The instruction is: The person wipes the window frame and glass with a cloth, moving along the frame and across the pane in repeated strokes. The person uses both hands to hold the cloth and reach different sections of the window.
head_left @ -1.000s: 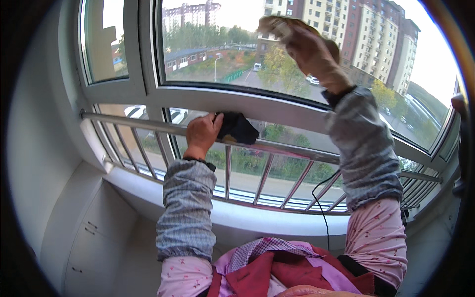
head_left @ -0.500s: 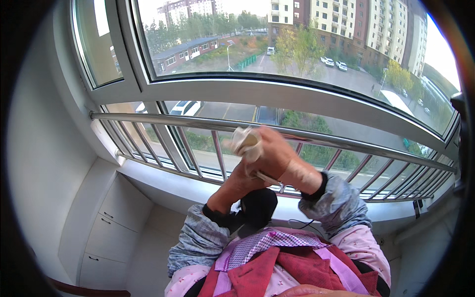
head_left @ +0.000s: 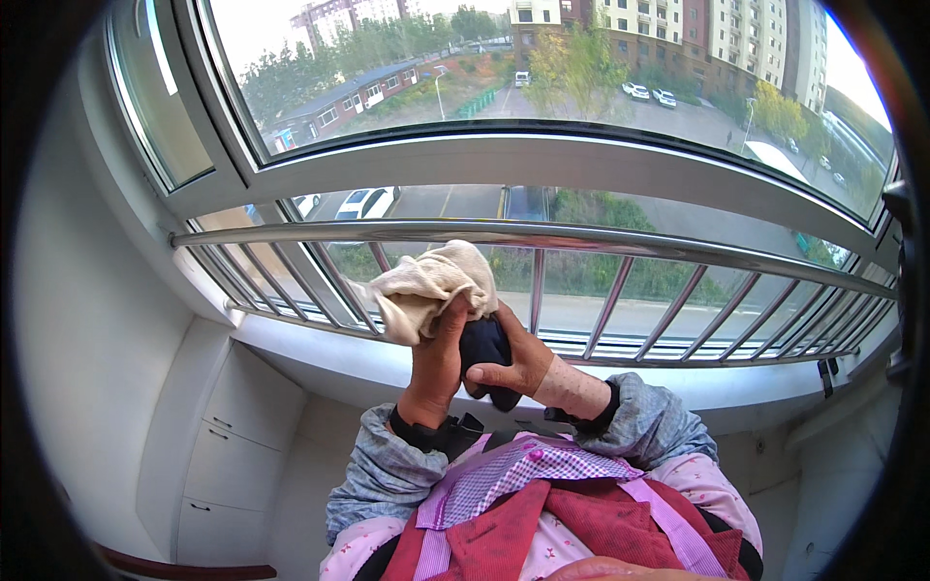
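Note:
My left hand [head_left: 433, 363] is closed on a crumpled cream cloth [head_left: 431, 289], which bunches above its fingers and droops to the left. Close beside it, my right hand [head_left: 523, 360] curls at a dark navy or black thing [head_left: 484, 347], its thumb lying across the front. I cannot make out what that dark thing is, and most of the right fingers are hidden. Both hands are just in front of the metal railing, with the cloth overlapping its top bar in view.
A shiny metal railing [head_left: 601, 234] with upright bars runs across in front of a framed window [head_left: 542, 160]. Below it is a white ledge [head_left: 320, 356]. White drawers [head_left: 221, 465] stand at the lower left by the pale wall [head_left: 97, 290]. Outside are parked cars and buildings.
The blurred, crossed hands have come apart to lie side by side. The cloth has moved left and spread out above my left hand. The view has shifted slightly.

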Available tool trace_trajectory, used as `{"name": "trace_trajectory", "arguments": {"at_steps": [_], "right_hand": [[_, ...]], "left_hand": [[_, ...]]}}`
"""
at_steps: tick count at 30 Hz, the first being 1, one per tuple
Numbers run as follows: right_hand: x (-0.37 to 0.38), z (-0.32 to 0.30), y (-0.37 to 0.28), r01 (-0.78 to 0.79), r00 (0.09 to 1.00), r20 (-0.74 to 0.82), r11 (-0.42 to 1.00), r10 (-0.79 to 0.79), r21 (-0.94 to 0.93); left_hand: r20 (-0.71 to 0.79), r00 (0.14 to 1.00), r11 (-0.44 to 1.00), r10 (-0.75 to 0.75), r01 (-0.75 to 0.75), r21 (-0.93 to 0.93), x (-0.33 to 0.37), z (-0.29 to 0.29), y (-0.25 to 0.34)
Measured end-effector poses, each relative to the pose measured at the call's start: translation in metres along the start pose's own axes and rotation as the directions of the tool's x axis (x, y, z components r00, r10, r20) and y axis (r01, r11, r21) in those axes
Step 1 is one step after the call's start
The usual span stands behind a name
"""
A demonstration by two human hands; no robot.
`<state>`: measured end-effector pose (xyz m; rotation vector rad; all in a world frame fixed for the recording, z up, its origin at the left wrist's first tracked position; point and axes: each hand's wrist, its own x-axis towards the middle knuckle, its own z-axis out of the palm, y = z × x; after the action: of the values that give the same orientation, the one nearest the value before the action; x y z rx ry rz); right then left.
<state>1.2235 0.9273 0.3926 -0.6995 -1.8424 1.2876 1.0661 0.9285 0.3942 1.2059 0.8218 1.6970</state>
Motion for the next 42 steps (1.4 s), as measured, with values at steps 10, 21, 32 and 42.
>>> {"name": "trace_trajectory", "arguments": {"at_steps": [10, 21, 32, 42], "right_hand": [[-0.003, -0.09, -0.038, 0.111, 0.718, -0.499, 0.787, -0.485, -0.607], [0.033, -0.126, -0.038, -0.329, 0.631, -0.544, 0.444, -0.553, -0.833], [0.04, -0.125, -0.03, -0.335, 0.585, -0.462, 0.32, -0.667, -0.886], [0.039, -0.124, -0.021, -0.353, 0.58, -0.471, 0.316, -0.665, -0.881]], "left_hand": [[-0.076, 0.936, 0.939, 0.343, -0.342, 0.03, 0.084, -0.05, 0.052], [0.334, 0.365, -0.141, 0.869, -0.464, 0.874, 0.249, -0.108, 0.096], [0.473, 0.124, -0.358, 0.872, -0.497, 0.79, 0.319, 0.008, 0.083], [0.483, 0.084, -0.232, 0.872, -0.796, 0.558, 0.312, 0.036, 0.08]]}}
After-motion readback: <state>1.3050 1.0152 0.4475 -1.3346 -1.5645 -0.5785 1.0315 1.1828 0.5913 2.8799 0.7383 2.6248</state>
